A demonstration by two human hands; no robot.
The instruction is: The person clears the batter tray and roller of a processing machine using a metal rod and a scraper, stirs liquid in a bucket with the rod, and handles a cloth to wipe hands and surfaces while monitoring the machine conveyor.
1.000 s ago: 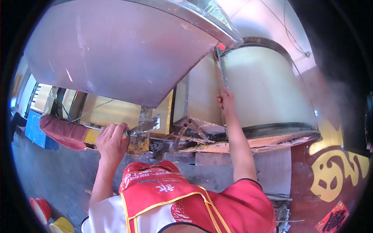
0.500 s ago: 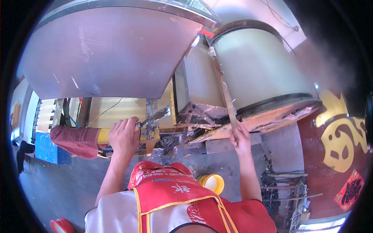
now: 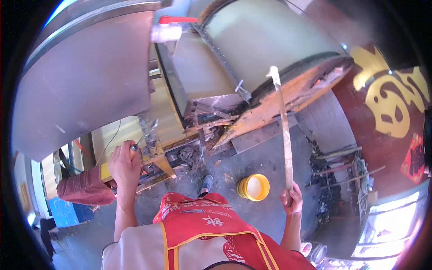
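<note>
My left hand is closed around the handle of a scraper with a metal blade, which points up and away from me. It is right by a yellow beam. A brown-red cloth is draped over the beam to the left of this hand. In my right hand is the lower end of a long wooden stick. The stick points forward, and its far tip is coated or wrapped in something white. That tip appears in front of the orange-brown base of a big round drum; I cannot tell whether they touch.
A large metal tank fills the upper left. Beside the drum, a red-handled valve sits on a white pipe. On the floor stands a yellow bucket with something whitish inside. Sticks and dark debris lie at right.
My right hand has drawn back toward my body with the stick, whose tip has come down from the drum's upper edge. The view has shifted; the bucket and a shoe show more fully.
</note>
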